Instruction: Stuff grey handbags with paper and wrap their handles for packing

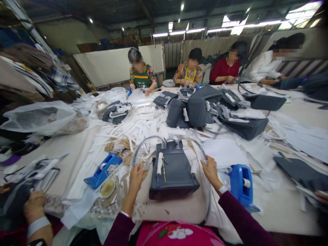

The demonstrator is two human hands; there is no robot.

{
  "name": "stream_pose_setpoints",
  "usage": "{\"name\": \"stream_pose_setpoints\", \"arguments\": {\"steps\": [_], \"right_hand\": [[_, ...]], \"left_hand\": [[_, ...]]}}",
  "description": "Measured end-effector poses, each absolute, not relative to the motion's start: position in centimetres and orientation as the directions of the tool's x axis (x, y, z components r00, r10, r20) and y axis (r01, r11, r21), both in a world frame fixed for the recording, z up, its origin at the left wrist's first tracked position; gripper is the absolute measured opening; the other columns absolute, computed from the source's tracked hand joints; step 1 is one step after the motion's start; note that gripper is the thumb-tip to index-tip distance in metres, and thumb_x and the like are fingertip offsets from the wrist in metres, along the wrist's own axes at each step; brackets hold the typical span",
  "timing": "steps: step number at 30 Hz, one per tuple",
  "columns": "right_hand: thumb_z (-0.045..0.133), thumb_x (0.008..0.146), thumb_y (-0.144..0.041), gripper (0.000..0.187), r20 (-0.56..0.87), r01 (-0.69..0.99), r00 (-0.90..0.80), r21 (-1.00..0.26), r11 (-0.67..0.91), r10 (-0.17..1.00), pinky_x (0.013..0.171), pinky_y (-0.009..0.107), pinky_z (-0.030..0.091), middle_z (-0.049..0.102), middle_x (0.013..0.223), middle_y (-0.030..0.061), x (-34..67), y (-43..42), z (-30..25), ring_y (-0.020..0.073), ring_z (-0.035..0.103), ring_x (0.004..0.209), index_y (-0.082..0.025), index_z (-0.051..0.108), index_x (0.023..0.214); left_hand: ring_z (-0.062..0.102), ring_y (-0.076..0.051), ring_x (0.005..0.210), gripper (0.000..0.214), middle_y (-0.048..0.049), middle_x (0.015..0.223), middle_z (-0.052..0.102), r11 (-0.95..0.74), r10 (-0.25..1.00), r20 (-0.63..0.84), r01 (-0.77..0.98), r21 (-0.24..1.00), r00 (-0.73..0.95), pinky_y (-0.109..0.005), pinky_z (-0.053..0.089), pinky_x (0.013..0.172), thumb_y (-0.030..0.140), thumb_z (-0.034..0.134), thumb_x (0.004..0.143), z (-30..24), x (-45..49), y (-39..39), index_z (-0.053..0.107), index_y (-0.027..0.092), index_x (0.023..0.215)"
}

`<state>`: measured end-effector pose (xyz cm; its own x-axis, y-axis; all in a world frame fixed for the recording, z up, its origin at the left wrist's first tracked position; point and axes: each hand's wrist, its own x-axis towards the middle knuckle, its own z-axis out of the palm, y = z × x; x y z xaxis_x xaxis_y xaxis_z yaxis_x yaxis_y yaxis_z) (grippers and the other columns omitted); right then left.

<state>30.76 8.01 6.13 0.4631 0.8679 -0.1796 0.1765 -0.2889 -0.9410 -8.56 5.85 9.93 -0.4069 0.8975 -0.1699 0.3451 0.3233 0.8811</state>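
A dark grey leather backpack stands upright on the table in front of me. It has a gold zipper on its face and white wrapping on its side straps. Pale, wrapped-looking straps arch out from its top to both sides. My left hand has its fingers closed around the left strap. On the other side, my right hand grips the right strap, whose lower length hangs down toward the table edge. Both hands are beside the bag, apart from its body.
Blue tape dispensers stand left and right, near a tape roll. White paper strips and several grey bags cover the table's middle. Co-workers sit across; another person's hand works at left, and another at far right.
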Motion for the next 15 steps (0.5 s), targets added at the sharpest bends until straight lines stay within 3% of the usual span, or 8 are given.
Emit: {"name": "stream_pose_setpoints", "arguments": {"steps": [3, 6, 8, 11, 13, 15], "right_hand": [[0.057, 0.059, -0.039, 0.041, -0.331, 0.026, 0.333, -0.933, -0.359, 0.883, 0.08, 0.048, 0.046, 0.063, 0.09, 0.0143, 29.1, 6.0, 4.7, 0.0333, 0.058, 0.096, -0.017, 0.058, 0.093], [0.056, 0.06, -0.038, 0.034, -0.399, -0.037, 0.232, -0.915, -0.402, 0.887, 0.064, 0.041, 0.049, 0.063, 0.068, 0.0078, 27.3, 5.1, 4.4, 0.0268, 0.062, 0.069, -0.017, 0.062, 0.087], [0.057, 0.062, -0.035, 0.044, -0.397, -0.101, 0.156, -0.917, -0.385, 0.904, 0.062, 0.037, 0.049, 0.066, 0.074, 0.0059, 26.4, 5.4, 5.0, 0.0234, 0.062, 0.067, -0.019, 0.062, 0.103], [0.062, 0.064, -0.033, 0.069, -0.357, -0.17, 0.046, -0.923, -0.345, 0.933, 0.065, 0.033, 0.05, 0.068, 0.097, 0.0049, 25.3, 6.8, 6.5, 0.0201, 0.064, 0.074, -0.024, 0.048, 0.131], [0.066, 0.062, -0.032, 0.074, -0.363, -0.102, 0.082, -0.929, -0.355, 0.928, 0.068, 0.033, 0.05, 0.067, 0.102, 0.0056, 24.5, 7.8, 7.4, 0.0203, 0.064, 0.077, -0.023, 0.047, 0.133], [0.069, 0.057, -0.029, 0.066, -0.371, -0.004, 0.161, -0.927, -0.375, 0.915, 0.071, 0.034, 0.05, 0.068, 0.098, 0.0063, 23.7, 8.4, 7.8, 0.0222, 0.064, 0.081, -0.019, 0.057, 0.121]], "left_hand": [[0.063, -0.025, 0.091, 0.042, -0.0129, 0.1, 0.068, 0.345, 0.932, -0.29, 0.282, 0.895, -0.219, -0.038, 0.047, 0.083, 0.044, 0.06, 0.073, 8.9, -6.2, 5.6, 0.064, 0.014, 0.101], [0.063, -0.026, 0.088, 0.041, -0.0137, 0.095, 0.069, 0.367, 0.929, -0.342, 0.246, 0.897, -0.141, -0.038, 0.048, 0.079, 0.049, 0.058, 0.073, 8.2, -4.5, 6.3, 0.067, 0.013, 0.092], [0.063, -0.027, 0.091, 0.039, -0.0131, 0.093, 0.07, 0.371, 0.928, -0.35, 0.241, 0.897, -0.125, -0.038, 0.048, 0.082, 0.048, 0.059, 0.072, 8.0, -3.9, 7.2, 0.067, 0.013, 0.086], [0.063, -0.029, 0.088, 0.03, -0.0097, 0.08, 0.07, 0.384, 0.923, -0.365, 0.267, 0.884, -0.119, -0.04, 0.046, 0.084, 0.043, 0.064, 0.066, 7.9, -3.3, 9.0, 0.066, 0.015, 0.076], [0.062, -0.031, 0.088, 0.024, -0.0083, 0.075, 0.069, 0.384, 0.923, -0.363, 0.292, 0.876, -0.124, -0.042, 0.045, 0.085, 0.037, 0.069, 0.06, 7.9, -2.9, 9.9, 0.065, 0.016, 0.071], [0.063, -0.032, 0.088, 0.024, -0.0088, 0.076, 0.069, 0.374, 0.927, -0.354, 0.302, 0.877, -0.121, -0.043, 0.046, 0.084, 0.034, 0.072, 0.056, 7.9, -2.4, 10.4, 0.064, 0.016, 0.072]]}}
